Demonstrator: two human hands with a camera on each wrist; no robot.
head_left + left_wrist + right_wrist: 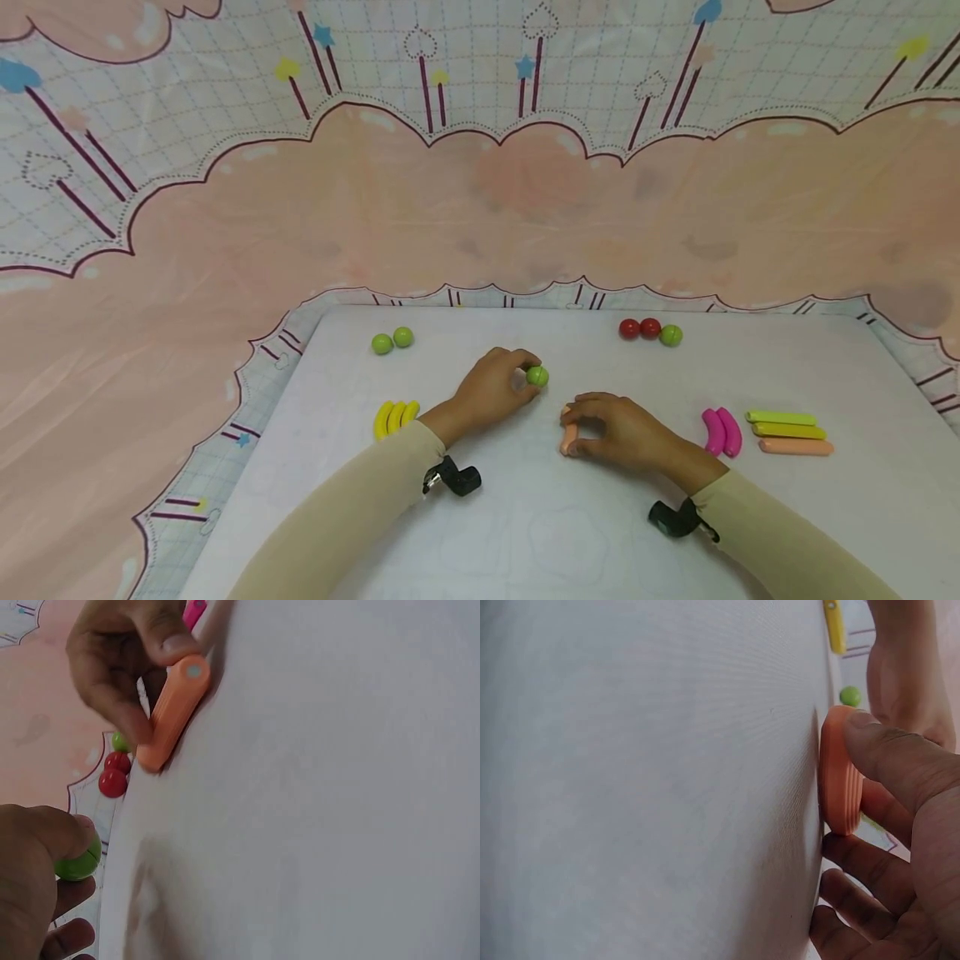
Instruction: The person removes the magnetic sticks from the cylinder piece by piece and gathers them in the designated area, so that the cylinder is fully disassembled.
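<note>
My left hand [491, 387] pinches a green ball [537, 376] between thumb and fingers, over the middle of the white table. In the left wrist view, the thumb covers part of that green ball [81, 864]. Just to the right, my right hand [622, 433] holds an orange toy stick [569, 438] by its edges between thumb and fingers. A pale grey dot shows on one end of the orange stick [177, 712] in the left wrist view. From the right wrist, the thumb lies on the ridged orange stick [840, 776], close against the tabletop.
Two green balls [382, 344] lie at the back left, above curved yellow pieces [396, 417]. Two red balls [650, 328] and a green ball [671, 335] form a row at the back. Curved magenta pieces [715, 432] and straight sticks [789, 431] lie right of my right hand.
</note>
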